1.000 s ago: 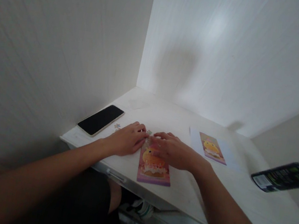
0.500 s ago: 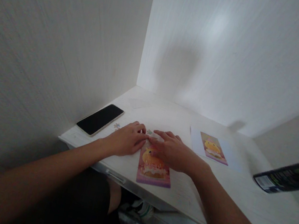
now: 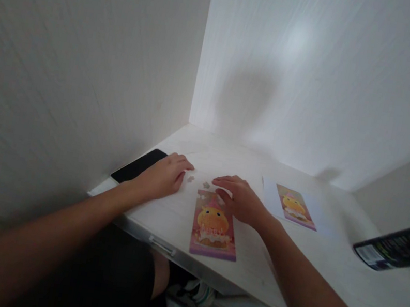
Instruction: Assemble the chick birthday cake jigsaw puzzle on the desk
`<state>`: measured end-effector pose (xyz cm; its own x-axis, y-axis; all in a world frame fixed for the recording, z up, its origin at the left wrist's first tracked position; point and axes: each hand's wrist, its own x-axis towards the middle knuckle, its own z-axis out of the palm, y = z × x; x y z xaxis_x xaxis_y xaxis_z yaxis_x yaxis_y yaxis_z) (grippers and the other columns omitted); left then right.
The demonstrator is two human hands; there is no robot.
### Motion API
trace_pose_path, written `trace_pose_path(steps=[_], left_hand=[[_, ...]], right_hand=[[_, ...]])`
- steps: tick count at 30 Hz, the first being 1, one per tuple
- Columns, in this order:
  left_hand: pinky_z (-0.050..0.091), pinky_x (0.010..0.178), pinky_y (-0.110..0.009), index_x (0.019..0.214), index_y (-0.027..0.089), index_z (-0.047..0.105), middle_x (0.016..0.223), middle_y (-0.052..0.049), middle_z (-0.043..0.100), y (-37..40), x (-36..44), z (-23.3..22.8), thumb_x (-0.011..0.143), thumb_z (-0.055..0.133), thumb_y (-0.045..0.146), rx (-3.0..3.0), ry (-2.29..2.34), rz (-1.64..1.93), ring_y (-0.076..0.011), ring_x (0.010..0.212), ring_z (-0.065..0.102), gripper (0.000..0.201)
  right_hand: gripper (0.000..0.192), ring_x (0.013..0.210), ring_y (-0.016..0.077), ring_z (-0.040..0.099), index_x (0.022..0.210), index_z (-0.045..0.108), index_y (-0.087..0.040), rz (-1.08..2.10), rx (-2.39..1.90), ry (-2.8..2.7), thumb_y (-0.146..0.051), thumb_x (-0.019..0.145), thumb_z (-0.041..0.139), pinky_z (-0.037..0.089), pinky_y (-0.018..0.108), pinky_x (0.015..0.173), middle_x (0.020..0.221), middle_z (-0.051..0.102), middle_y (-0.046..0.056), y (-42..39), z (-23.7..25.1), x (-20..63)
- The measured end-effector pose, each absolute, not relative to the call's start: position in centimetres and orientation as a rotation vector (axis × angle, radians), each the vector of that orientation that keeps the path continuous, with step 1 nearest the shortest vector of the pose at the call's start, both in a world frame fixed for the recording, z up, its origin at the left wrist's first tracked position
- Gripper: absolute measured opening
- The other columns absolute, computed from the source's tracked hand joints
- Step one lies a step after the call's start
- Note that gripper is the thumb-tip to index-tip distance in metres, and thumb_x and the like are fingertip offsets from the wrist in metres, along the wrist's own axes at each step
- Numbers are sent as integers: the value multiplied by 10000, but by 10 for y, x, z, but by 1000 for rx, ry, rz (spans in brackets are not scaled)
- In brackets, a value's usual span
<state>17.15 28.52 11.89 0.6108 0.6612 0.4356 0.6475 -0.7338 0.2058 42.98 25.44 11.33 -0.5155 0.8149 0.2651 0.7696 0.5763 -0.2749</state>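
A jigsaw puzzle (image 3: 212, 231) with a yellow cartoon animal and a cake lies flat near the table's front edge. White gaps show along its upper part. Just beyond its top edge are two small loose puzzle pieces: one piece (image 3: 190, 179) beside my left hand (image 3: 165, 174), another piece (image 3: 206, 185) close to the fingertips of my right hand (image 3: 240, 199). My left hand rests open on the table, fingers stretched forward, partly covering the phone. My right hand is open too, over the puzzle's upper right corner, its thumb apart from the fingers.
A black-screened phone (image 3: 135, 167) lies at the left by the wall. At the right, a card with the same picture (image 3: 296, 208) lies on white paper (image 3: 269, 193). Farther right stands a dark can (image 3: 395, 248). Walls enclose the table; a drawer handle (image 3: 161, 246) is below its front edge.
My hands, close together at the puzzle's top before, have moved apart. The left went leftward toward the phone; the right drew back slightly right, uncovering the puzzle. The view shifted slightly.
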Motion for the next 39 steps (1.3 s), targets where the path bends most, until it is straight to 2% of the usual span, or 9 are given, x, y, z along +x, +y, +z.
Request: trace_pose_path(steps=[2,5,11,15,19,27,33,39], left_hand=[[453,845,-320,1017,147,667,987,-77,693,292,153,134,810,474,61,2729,1325,611,-205,919,615,297],[440,716,-264,959,180,694,895,-46,715,296,132,148,772,498,56,2689,1374,350,-179,804,636,298],[428,790,-287,1002,213,712,942,-55,710,292,126,140,725,566,103,2794,1245,147,-207,877,625,332],[431,821,-299,1036,205,704,986,-66,703,294,126,137,738,573,123,2776,1243,117,-218,916,622,336],[436,843,-297,1052,185,701,1023,-80,694,298,123,137,762,594,153,2763,1236,105,-222,949,620,311],[420,886,-281,1034,203,720,1061,-65,691,294,127,144,787,593,136,2779,1042,55,-201,982,613,285],[443,756,-256,979,186,729,895,-51,697,293,131,140,734,558,78,2689,1097,103,-165,779,620,318],[417,669,-235,847,184,727,834,-40,662,288,132,147,700,561,56,2701,1100,154,-151,733,584,256]], right_hand=[[353,1155,246,560,1228,635,-212,138,-1281,-2425,-187,900,505,430,460,982,1266,639,83,258,107,429],[384,1167,247,555,1261,611,-224,141,-1255,-2470,-166,901,488,427,468,983,1275,635,79,260,101,426],[323,1065,235,608,1165,673,-233,98,-1257,-2524,-180,903,492,460,431,934,1151,696,67,264,100,425],[289,998,229,626,1120,696,-220,60,-1279,-2503,-209,905,503,487,403,892,1087,709,74,267,100,429],[281,1029,233,616,1118,691,-218,51,-1283,-2435,-215,906,505,488,409,914,1134,693,69,268,98,432],[384,1089,219,601,1252,621,-214,77,-1217,-2452,-156,894,495,478,398,958,1200,676,72,266,94,431],[361,1044,223,616,1224,637,-194,100,-1235,-2403,-165,892,500,489,404,921,1154,693,94,263,99,428],[337,1013,215,623,1175,661,-213,141,-1229,-2353,-158,877,514,479,398,910,1125,700,81,262,101,427]])
